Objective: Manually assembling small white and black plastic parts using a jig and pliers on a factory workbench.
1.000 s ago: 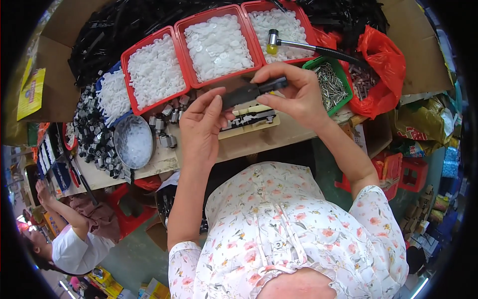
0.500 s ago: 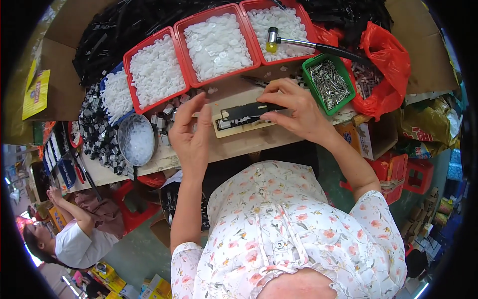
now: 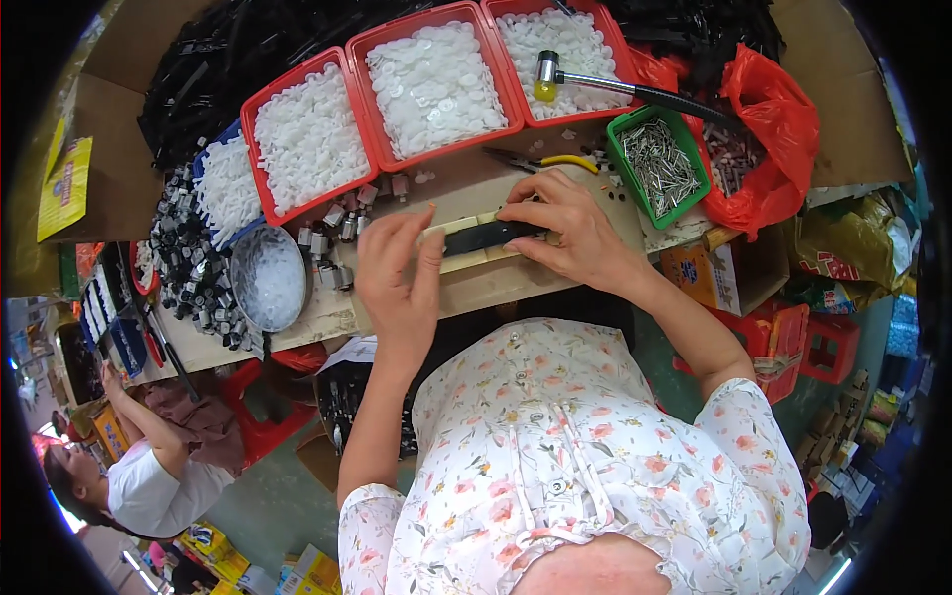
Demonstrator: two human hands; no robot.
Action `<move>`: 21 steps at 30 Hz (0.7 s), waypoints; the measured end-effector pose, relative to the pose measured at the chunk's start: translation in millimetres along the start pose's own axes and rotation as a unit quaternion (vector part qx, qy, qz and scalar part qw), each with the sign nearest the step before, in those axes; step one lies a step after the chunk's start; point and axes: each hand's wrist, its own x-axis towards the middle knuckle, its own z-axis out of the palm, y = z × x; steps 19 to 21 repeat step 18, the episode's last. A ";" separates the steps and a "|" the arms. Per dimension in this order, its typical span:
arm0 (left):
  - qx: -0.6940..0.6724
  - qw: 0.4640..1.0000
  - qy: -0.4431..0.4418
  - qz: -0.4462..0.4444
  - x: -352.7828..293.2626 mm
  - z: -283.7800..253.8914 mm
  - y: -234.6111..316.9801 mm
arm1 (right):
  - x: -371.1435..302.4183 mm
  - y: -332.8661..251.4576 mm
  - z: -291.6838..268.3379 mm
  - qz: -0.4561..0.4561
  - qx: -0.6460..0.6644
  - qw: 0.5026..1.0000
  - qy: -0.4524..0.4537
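A long, narrow black plastic piece (image 3: 481,237) lies along a pale cream block-like holder (image 3: 466,260) on the bench before me. My right hand (image 3: 570,226) pinches the right part of this black piece between thumb and fingers. At the holder's left end is my left hand (image 3: 402,273), its thumb and fingers apart on either side of the end; whether the fingertips touch it I cannot tell. The inside parts under the black piece are hidden from view.
Red trays (image 3: 431,157) of small white plastic parts line the back, with a hammer (image 3: 595,83) across the right one. Pliers (image 3: 555,161) lie beyond my right hand, beside a green tray (image 3: 702,188) of metal pins. A metal bowl (image 3: 238,288) and small motors (image 3: 193,288) are left; a co-worker (image 3: 159,466) sits there.
The black piece now lies over the holder, covering the parts that showed inside. My left hand has moved right, closer to the holder's end. The pliers show more fully.
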 end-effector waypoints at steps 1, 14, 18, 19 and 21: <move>0.028 0.999 -0.010 0.043 -1.3 2.9 1.3 | -0.1 0.1 1.2 0.003 0.000 1.000 -0.002; 0.193 0.924 -0.088 0.319 -19.0 37.3 -24.0 | 24.4 26.1 -63.6 -0.001 -0.162 0.980 0.115; 0.206 0.914 -0.087 0.338 -19.2 40.2 -29.1 | 46.8 68.0 -96.9 0.096 -0.344 0.931 0.081; 0.206 0.914 -0.087 0.338 -19.2 40.2 -29.1 | 46.8 68.0 -96.9 0.096 -0.344 0.931 0.081; 0.206 0.914 -0.087 0.338 -19.2 40.2 -29.1 | 46.8 68.0 -96.9 0.096 -0.344 0.931 0.081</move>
